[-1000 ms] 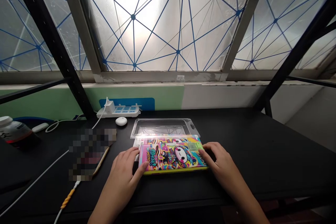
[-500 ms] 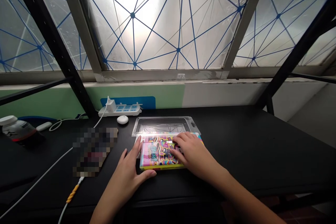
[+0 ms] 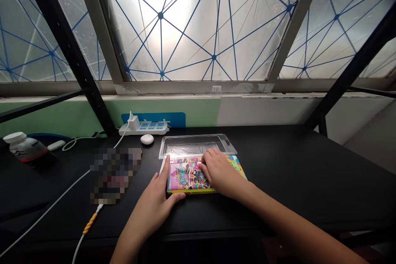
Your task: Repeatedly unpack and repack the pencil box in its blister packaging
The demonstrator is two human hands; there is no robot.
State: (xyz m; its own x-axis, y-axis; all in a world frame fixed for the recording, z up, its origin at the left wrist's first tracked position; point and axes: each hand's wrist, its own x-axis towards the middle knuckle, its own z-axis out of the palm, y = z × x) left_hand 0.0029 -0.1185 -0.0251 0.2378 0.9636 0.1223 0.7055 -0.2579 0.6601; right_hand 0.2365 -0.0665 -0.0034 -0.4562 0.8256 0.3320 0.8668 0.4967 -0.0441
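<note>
A flat, brightly printed box (image 3: pixel 185 176) in pink, yellow and other colours lies in front of me, with cartoon artwork on its top and a yellow front edge. My left hand (image 3: pixel 157 192) is open along the box's left side, forefinger stretched up the edge and thumb at the front left corner. Over the middle of the box sits my right hand (image 3: pixel 221 173), its fingers bent and drawn in towards the thumb at the printed top. Whatever is between those fingertips is hidden. Behind the box lies a clear plastic tray-like shell (image 3: pixel 193 145), touching or partly under its far edge.
Left of my hands lies a blurred-out flat object (image 3: pixel 116 176) with a white cable (image 3: pixel 89 225) wrapped in orange. A power strip (image 3: pixel 144 128), a small white rounded case (image 3: pixel 147 139) and a white-capped bottle (image 3: pixel 26 147) stand farther back. Black frame bars (image 3: pixel 69 49) slant up both sides.
The box's near part has shifted away from me and its far strip shows less. My right hand has moved forward and its fingers have drawn closer together. The left hand stays beside the box.
</note>
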